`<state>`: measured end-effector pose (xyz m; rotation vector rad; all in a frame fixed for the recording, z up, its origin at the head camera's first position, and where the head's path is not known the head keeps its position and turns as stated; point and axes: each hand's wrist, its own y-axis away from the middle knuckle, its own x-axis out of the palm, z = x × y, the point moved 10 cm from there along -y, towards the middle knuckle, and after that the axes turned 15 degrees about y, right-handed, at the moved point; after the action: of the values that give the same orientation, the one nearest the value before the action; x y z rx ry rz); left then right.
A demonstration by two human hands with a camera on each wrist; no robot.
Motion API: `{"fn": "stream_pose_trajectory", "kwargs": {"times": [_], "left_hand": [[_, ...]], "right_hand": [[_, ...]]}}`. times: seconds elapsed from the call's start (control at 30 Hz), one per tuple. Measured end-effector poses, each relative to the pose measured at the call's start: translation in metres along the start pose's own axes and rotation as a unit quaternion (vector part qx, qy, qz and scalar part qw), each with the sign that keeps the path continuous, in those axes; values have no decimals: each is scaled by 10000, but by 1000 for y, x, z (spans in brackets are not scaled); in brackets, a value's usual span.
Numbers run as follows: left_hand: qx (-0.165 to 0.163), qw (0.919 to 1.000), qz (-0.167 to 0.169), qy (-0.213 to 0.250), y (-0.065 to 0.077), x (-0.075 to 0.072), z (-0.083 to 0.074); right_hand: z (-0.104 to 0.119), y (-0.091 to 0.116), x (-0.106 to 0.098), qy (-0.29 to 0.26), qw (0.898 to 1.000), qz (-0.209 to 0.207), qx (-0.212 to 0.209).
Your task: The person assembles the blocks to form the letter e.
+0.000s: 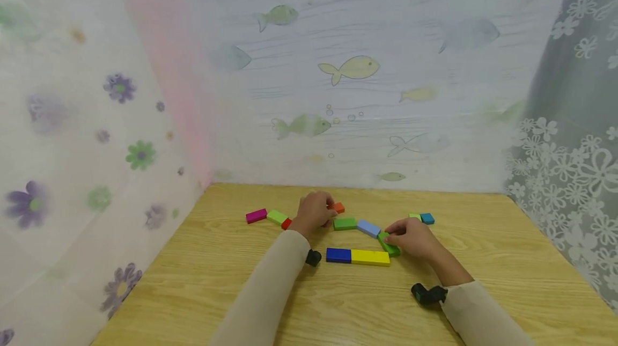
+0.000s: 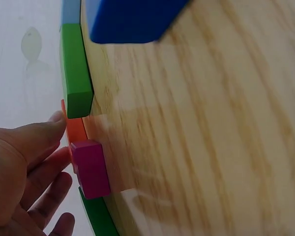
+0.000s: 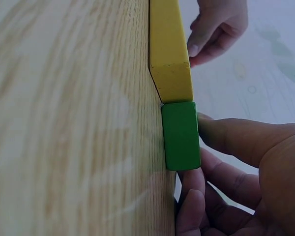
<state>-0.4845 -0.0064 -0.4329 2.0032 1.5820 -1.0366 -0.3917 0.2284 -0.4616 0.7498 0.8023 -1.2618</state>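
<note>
My left hand (image 1: pixel 314 212) pinches an orange block (image 1: pixel 339 208) at the back of the row, its thumb and forefinger at the block's ends in the left wrist view. Partly in front of it there stands a magenta block (image 2: pixel 91 169). My right hand (image 1: pixel 416 237) grips a green block (image 1: pixel 388 244) between thumb and fingers, and this block lies slanted. Its near end shows close to the yellow block (image 3: pixel 171 54) in the right wrist view. A light blue block (image 1: pixel 369 228) and another green block (image 1: pixel 345 223) continue leftward from it.
Nearest me, a dark blue block (image 1: pixel 339 255) lies end to end with the yellow one. Magenta, lime (image 1: pixel 277 217) and red (image 1: pixel 287 223) blocks line up left of my left hand. A teal block (image 1: pixel 427 219) and a lime one lie behind my right hand.
</note>
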Motion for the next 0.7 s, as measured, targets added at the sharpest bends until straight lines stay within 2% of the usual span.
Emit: {"fn": "stream_pose_trajectory", "kwargs": {"times": [0.17, 0.37, 0.53, 0.7], "left_hand": [[-106, 9999, 43, -75, 1, 1, 0], [-111, 9998, -100, -116, 0, 1, -3], [-13, 9996, -208, -185, -2, 0, -5], [224, 9983, -492, -228, 0, -6, -10]], "right_hand": [[0, -1, 0, -38, 10000, -5, 21], [-1, -1, 1, -45, 10000, -6, 69], [-1, -1, -1, -10, 10000, -15, 11], [-2, -1, 0, 8, 10000, -5, 37]]}}
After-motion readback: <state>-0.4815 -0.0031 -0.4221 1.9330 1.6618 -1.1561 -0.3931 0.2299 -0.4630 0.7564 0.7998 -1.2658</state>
